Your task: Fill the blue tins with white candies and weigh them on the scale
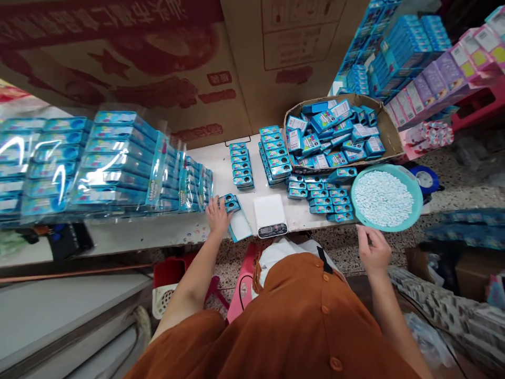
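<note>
My left hand [217, 213] lies on the white table [221, 158], its fingers closed on a small blue tin [230, 202] beside a wrapped stack of blue packs. My right hand [373, 250] hovers below the rim of a teal bowl [414, 210] filled with small white candies [382, 197]. Its fingers are curled, and I cannot make out anything in them. A small white scale [270, 216] stands between my hands at the table's front edge.
Rows of blue tins [276, 152] and several more [319, 193] lie on the table. A cardboard tray [389, 134] holds loose blue boxes. Shrink-wrapped blue packs [118, 163] pile up at left. Large cartons stand behind; shelves of boxes rise at right.
</note>
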The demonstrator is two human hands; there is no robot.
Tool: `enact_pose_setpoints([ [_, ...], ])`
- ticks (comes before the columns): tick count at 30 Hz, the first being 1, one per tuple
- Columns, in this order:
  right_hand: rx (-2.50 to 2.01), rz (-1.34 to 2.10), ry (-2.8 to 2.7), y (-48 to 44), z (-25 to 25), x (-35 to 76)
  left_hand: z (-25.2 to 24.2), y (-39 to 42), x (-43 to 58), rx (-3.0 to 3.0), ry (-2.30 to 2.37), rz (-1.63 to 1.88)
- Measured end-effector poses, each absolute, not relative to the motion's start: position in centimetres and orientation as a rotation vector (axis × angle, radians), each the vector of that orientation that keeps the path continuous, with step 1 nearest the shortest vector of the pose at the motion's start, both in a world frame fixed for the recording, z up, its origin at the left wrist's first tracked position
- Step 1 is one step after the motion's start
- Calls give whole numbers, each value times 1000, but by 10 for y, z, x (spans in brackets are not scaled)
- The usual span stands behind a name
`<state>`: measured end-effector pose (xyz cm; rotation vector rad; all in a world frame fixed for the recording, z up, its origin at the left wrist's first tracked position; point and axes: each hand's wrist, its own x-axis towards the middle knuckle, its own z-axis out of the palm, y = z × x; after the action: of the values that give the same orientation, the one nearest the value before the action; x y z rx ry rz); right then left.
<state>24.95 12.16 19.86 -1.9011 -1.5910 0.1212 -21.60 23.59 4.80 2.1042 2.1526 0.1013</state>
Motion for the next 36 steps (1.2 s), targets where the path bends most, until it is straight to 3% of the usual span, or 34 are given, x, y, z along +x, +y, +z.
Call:
enact_pose_setpoints([
  [9,-1920,236,-1570,124,200,251,44,242,-201,2164,2092,200],
  [15,-1963,303,-1511,116,192,266,41,228,-99,2295,1675,442],
  [22,-1961,402,-1525,121,185,311,40,255,28,2321,1444,274],
  [36,-1894,450,-1625,136,169,388,37,260,56,2284,1543,107],
])
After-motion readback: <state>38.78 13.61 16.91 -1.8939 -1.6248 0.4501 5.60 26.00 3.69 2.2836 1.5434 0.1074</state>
